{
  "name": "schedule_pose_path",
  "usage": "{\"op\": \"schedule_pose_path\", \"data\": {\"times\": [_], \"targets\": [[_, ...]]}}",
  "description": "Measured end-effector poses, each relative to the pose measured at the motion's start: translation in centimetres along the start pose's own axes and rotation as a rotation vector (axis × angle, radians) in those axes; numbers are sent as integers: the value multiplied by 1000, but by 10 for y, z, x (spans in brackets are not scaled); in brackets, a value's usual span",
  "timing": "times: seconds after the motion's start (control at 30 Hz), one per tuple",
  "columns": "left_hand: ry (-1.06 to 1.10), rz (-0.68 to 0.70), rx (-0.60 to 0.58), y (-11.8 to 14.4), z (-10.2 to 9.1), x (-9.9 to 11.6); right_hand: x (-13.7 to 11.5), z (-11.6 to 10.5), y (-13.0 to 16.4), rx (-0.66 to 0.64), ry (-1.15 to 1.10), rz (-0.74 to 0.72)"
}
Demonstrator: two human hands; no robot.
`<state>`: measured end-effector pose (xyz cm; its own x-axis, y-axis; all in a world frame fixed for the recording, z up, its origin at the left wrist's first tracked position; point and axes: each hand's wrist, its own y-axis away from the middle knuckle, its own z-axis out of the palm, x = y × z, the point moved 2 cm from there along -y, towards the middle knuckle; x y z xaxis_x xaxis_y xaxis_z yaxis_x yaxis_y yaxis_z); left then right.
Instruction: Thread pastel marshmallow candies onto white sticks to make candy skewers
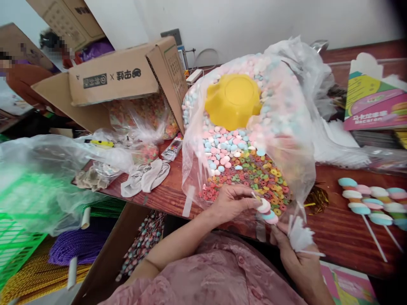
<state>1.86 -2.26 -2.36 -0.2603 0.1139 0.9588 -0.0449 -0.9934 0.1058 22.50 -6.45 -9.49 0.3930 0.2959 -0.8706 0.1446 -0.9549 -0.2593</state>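
Observation:
A marshmallow candy skewer (267, 211) in white, pink and blue is between my two hands, in front of the open bag. My left hand (231, 204) pinches its upper end, where a thin white tip shows. Lower down, the fingers of my right hand (294, 250) close around its stick end, partly hidden. That same hand also carries a bunch of white sticks (299, 235). Just beyond lies a clear plastic bag (299, 169) with pastel marshmallow candies (222, 148) and colourful gummy rings (269, 176). An upturned yellow bowl (234, 99) rests on the candies.
Finished-looking candy skewers (365, 203) lie at the right, below a Macaron display box (375, 99). A cardboard box (110, 82) with bagged candies and a grey cloth (146, 177) are to the left. Purple cords (79, 245) and a green basket (19, 245) stand lower left.

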Motion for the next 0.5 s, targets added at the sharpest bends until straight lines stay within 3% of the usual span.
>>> {"op": "schedule_pose_path", "data": {"times": [0.33, 0.43, 0.5], "targets": [[25, -81, -71, 8, 5, -20, -3, 1, -9, 9, 109, -130], [-85, -99, -144, -6, -14, -5, -1, 1, -10, 70, 55, -43], [-247, -24, -84, -27, -37, 12, -1, 0, -11, 162, -20, 80]]}}
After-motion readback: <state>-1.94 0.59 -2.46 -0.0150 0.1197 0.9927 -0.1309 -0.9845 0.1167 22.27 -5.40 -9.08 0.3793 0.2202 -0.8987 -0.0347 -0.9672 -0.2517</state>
